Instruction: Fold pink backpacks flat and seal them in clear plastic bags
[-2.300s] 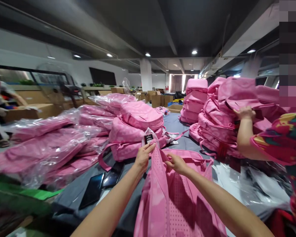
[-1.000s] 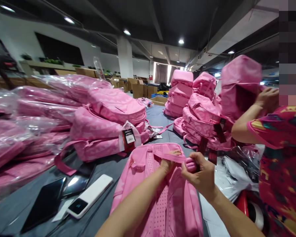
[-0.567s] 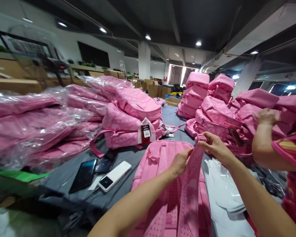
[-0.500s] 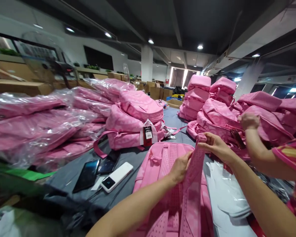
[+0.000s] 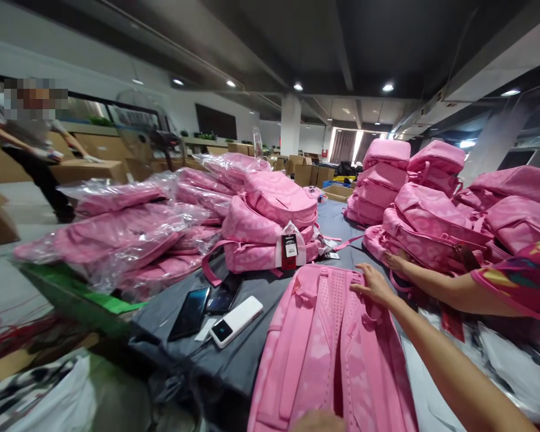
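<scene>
A pink backpack lies back side up in front of me, its two perforated shoulder straps running down its middle. My right hand rests at its upper right corner, fingers stretched apart over the top of the strap. Low at the frame's bottom edge, my left hand is over the lower part of the backpack; it is blurred and partly cut off, so its fingers do not show. Just beyond the backpack, a stack of pink backpacks carries a black and white hang tag.
Plastic-wrapped pink backpacks are piled at left. Two dark phones and a white power bank lie on the grey cloth. More backpacks rise at right, where a co-worker's arm reaches in above white plastic bags. Another person stands at far left.
Both hands have let go of the raised shoulder strap, which now lies flat. My left hand has moved down toward me. The co-worker's arm has lowered, and the view has swung left.
</scene>
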Motion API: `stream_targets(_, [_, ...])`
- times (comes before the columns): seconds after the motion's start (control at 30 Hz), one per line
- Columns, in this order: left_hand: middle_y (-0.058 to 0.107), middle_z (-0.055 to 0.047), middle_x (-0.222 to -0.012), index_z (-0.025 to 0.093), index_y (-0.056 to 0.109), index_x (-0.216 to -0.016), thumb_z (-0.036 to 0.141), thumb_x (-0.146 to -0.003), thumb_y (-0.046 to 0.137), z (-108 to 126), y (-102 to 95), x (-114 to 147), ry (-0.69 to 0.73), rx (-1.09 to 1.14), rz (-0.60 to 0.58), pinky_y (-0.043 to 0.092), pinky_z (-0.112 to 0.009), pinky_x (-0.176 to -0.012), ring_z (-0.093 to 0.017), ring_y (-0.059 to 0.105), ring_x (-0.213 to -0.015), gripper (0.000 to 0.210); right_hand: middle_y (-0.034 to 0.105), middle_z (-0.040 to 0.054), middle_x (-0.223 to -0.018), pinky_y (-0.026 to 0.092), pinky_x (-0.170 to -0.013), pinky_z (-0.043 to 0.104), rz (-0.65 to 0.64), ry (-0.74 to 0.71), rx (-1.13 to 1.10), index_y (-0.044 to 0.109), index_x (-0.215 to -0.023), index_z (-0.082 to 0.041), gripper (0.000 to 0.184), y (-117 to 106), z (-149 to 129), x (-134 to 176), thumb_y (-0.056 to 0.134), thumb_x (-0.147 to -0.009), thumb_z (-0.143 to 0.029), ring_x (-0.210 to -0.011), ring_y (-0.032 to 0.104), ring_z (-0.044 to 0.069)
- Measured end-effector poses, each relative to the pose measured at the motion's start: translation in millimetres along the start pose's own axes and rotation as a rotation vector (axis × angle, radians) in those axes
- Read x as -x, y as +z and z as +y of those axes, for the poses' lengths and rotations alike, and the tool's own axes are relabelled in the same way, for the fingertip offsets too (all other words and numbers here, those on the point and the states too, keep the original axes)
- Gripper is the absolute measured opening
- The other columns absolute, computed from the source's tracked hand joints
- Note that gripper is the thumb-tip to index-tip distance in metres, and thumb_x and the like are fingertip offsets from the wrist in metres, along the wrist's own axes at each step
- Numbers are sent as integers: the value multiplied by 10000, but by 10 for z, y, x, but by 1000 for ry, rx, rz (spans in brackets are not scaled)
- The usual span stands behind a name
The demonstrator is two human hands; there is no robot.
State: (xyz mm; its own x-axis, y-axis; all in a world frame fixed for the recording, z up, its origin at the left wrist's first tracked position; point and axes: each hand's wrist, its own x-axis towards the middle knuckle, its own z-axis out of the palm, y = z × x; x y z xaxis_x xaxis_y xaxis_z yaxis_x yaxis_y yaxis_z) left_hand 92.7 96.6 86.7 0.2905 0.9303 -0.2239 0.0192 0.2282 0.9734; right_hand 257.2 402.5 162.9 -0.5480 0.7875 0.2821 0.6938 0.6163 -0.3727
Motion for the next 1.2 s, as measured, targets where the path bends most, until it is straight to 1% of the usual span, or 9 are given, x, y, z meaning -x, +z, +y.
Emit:
stream_targets(0.1, [716,-56,-786,201,679,-915,601,-928,531,357,-491,-125,95,-216,223,551,-365,-811,-243,708,-824,427,528,175,-1496,320,-1183,540,-62,4,27,575,-1392,-195,711,170,149,-55,732,-768,-498,-1447,415,374])
stream_targets(0.17, [734,-108,-1169,196,670,-1164,480,-950,546,729,-849,-413,256,-516,563,468,-379,-1046,-257,657,-1161,376,549,168,-1488,270,-1214,568,-88,-19,42,576,-1405,-187,673,264,215,-77,689,-801,-461,-1468,397,363])
stream_targets(0.23, [537,-151,-1517,165,602,-1340,382,-938,583,1062,-1174,-831,214,-760,788,321,-399,-1193,-273,449,-1439,457,561,150,-1485,233,-1233,580,-62,-62,34,580,-1405,-200,637,345,264,-61,664,-815,-424,-1470,404,343])
stream_targets(0.3, [567,-143,-1493,165,661,-1272,346,-968,551,1275,-1412,-1285,104,-827,834,334,-395,-1180,-266,443,-1447,371,575,145,-1472,246,-1233,583,-12,-116,-18,584,-1400,-208,616,402,307,-10,655,-819,-401,-1457,427,331])
stream_targets(0.4, [776,-107,-1069,191,771,-923,346,-943,603,1367,-1577,-1826,-5,-797,798,487,-411,-995,-299,663,-1179,229,617,145,-1423,270,-1224,596,57,-189,-150,603,-1371,-214,582,431,345,89,666,-812,-362,-1433,464,330])
stream_targets(0.6, [782,-96,-893,196,785,-814,235,-891,608,1253,-1618,-2066,-21,-806,868,513,-392,-799,-314,716,-954,197,682,98,-1333,224,-1242,594,78,-233,-300,631,-1310,-245,537,384,274,195,692,-778,-270,-1371,539,304])
stream_targets(0.83, [731,-51,-1137,236,752,-1045,334,-944,578,901,-1434,-1659,431,-927,690,474,-351,-1028,-229,624,-1142,224,681,99,-1286,370,-1164,566,233,-230,-181,644,-1293,-256,409,473,119,357,642,-903,-379,-1292,569,303])
stream_targets(1.0, [655,-82,-1174,237,645,-1218,224,-868,662,462,-1319,-1435,734,-1086,782,492,-469,-1034,-272,590,-1137,351,650,115,-1186,495,-1006,477,358,-147,37,646,-1288,-248,366,562,-102,675,579,-965,-407,-1114,591,288])
stream_targets(1.2, [671,-87,-1112,203,646,-1187,293,-929,647,88,-1180,-1236,582,-1205,594,499,-418,-976,-273,611,-1084,273,665,120,-1166,459,-1023,462,172,-122,74,653,-1269,-225,354,567,-120,1192,520,-1008,-425,-1142,587,304])
